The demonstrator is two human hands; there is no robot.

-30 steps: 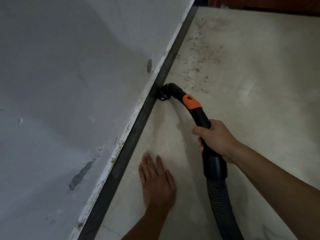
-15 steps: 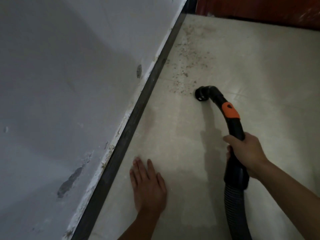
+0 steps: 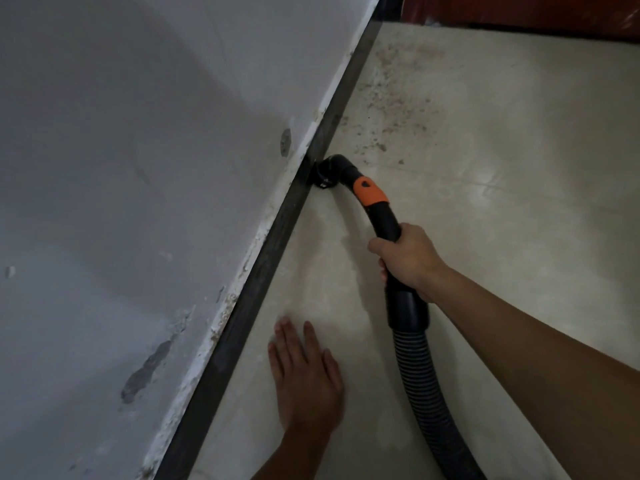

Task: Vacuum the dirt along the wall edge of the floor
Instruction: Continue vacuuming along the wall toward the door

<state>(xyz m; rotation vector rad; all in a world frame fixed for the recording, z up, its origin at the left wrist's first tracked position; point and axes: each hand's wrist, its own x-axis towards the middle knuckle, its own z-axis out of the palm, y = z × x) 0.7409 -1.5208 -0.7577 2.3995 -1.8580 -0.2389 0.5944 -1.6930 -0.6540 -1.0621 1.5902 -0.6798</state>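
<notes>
The right hand grips the vacuum wand, its nozzle ahead of it against the baseboard. The left hand lies flat on the floor. Mid-sweep, I judge; the next move is to push forward into the dirt beyond.

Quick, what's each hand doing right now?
Left hand: open, fingers straight, palm flat on the floor.
Right hand: closed round the black vacuum wand, its nozzle at the baseboard.

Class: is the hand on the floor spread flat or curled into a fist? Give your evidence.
Spread flat: the left hand lies palm down on the floor, fingers straight, holding nothing.
</notes>
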